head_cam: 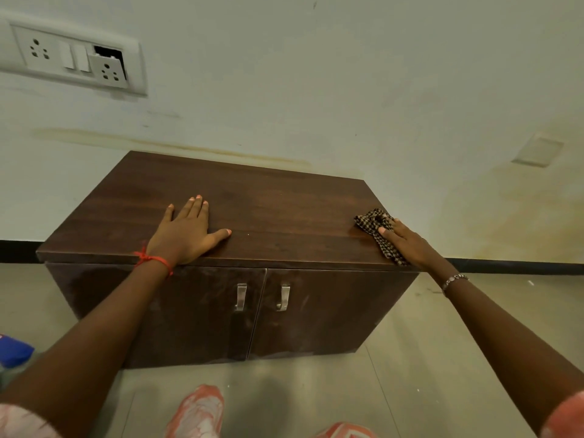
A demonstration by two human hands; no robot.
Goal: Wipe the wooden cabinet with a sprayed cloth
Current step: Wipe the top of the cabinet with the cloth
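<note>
Here the pale, stained wall (316, 90) and tiled floor (426, 358) frame a low wooden cabinet (278, 210) that stands against the wall, its long axis running left to right along it and its two doors facing the person. It is dark brown with a streaky grain; the top has a faint sheen, while the door fronts look dusty and smeared. The left hand (186, 232) lies flat, palm down, on the top near the front edge, left of centre, fingers straight and spread, holding nothing. The right hand (407, 241) presses flat-fingered on a cloth (373, 221) at the top's front right corner. The cloth is checked in brown and cream, crumpled into a strip running from the front edge back and slightly leftward, its far end bunched beyond the fingertips. A white socket panel (72, 58) sits on the wall at upper left. Two metal handles (240, 297) hang beside the door seam. A red thread (153, 260) circles the left wrist, a beaded bracelet (453, 278) the right
</note>
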